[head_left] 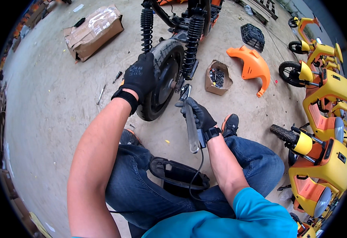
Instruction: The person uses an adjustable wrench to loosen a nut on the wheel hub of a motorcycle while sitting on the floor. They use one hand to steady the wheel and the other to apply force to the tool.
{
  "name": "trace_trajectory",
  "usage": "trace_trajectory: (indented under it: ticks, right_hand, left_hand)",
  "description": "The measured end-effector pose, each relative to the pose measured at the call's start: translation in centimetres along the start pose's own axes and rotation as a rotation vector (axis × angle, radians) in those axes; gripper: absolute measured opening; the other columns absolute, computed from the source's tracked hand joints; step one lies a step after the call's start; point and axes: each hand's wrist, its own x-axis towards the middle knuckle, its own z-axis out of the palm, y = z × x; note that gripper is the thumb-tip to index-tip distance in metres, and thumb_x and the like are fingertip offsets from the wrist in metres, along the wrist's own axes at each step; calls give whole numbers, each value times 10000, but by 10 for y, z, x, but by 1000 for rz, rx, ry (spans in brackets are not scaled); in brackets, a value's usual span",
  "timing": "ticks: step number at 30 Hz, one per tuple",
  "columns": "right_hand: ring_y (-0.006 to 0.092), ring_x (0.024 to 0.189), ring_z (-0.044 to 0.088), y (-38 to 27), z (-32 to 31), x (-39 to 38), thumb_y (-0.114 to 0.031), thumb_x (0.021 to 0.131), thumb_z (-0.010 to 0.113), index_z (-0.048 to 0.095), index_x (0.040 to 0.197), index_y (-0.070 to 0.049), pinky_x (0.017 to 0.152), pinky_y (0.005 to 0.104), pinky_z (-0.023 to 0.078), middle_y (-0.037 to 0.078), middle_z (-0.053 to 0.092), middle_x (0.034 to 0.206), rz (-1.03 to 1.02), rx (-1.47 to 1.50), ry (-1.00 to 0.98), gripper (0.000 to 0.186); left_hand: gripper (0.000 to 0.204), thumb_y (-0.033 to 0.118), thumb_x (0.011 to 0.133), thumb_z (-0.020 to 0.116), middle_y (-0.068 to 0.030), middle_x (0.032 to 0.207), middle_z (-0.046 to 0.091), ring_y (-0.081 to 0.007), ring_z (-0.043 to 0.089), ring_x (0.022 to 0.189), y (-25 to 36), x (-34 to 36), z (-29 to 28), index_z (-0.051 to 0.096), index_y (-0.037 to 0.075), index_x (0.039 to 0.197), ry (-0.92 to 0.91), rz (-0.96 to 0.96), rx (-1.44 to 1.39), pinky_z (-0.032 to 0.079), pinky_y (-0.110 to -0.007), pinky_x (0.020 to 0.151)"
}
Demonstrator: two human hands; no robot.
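The scooter's black-tyred wheel (pixel 163 81) stands in front of me, between two black coil-spring shock absorbers (pixel 191 43). My left hand (pixel 141 75), in a black glove, is closed over the near left side of the tyre. In my right hand (pixel 199 114), also gloved in black, a long grey metal wrench (pixel 192 131) is gripped. Its handle points down toward me. The wrench's upper end is beside the axle end (pixel 174 84) on the wheel's right side; whether it sits on a nut I cannot tell.
An open cardboard box of small parts (pixel 217 78) and an orange fender (pixel 254 65) lie right of the wheel. A black basket (pixel 252 37) is farther back. A large carton (pixel 94 33) lies at left. Yellow scooters (pixel 326 166) line the right. A black open container (pixel 177 174) is between my legs.
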Motion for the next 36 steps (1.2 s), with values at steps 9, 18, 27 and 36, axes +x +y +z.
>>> trace_trajectory:
  ticks: [9, 18, 27, 36]
  right_hand:
    - [61, 388, 358, -24, -32, 18, -559, 980, 398, 487, 1247, 47, 339, 210, 306, -25, 485, 618, 94, 667, -501, 668]
    - [52, 415, 396, -27, -9, 30, -543, 954, 494, 515, 1152, 7, 353, 214, 309, -45, 538, 662, 181, 568, -306, 585]
    - [44, 408, 375, -2, 27, 27, -487, 941, 577, 624, 977, -56, 369, 173, 306, 21, 559, 675, 43, 165, 131, 436]
    - [153, 548, 563, 98, -45, 55, -327, 899, 632, 494, 961, -78, 480, 304, 456, 63, 590, 716, -240, -968, 466, 291]
  left_hand:
    - [415, 277, 868, 579, -224, 1115, 562, -403, 618, 971, 4, 1, -3, 497, 42, 1200, 2, -5, -6, 504, -478, 809]
    - [427, 279, 854, 593, -227, 1112, 567, -402, 619, 970, 6, -1, -4, 500, 40, 1195, 9, -14, 17, 505, -478, 809]
    - [430, 276, 843, 606, -224, 1115, 564, -408, 615, 965, 10, 0, -6, 498, 45, 1189, -24, -24, 6, 500, -479, 805]
    - [436, 283, 851, 599, -219, 1131, 560, -402, 611, 980, 11, 2, -5, 501, 43, 1201, -3, -6, -30, 496, -477, 822]
